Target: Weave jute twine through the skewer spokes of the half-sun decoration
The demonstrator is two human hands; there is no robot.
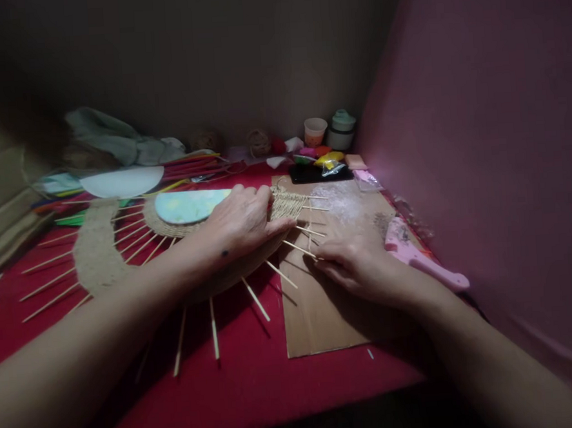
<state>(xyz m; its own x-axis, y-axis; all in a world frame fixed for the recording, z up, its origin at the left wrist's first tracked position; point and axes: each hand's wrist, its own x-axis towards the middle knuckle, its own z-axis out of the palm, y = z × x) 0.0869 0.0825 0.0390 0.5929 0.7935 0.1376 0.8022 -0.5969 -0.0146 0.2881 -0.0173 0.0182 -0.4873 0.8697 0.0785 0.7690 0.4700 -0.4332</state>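
Weave [285, 204] of jute on sticks [298, 247], at mid-table on red cloth [257, 377], half over cardboard [321, 315]. Far left: loose sticks fanning out from jute ring [94, 251], white disc [122, 182] behind. Centre: pale blue disc [188, 206] at hub. Left hand [243, 226] flat and open, palm pressing down on woven part, fingers spread toward fresh rows. Right hand [354, 261] low on cardboard, fingertips pinched on thin strand near stick ends; grip loosely closed, exact hold hard to tell in dim light. Far right: pink tool [417, 257] just beside right hand, cup [314, 131] and jar [341, 130] at back. For a tidy row, probably best: keep left palm firm so hub cannot turn, pull strand snug, alternate over and under, push each row tight against last, avoid bending sticks
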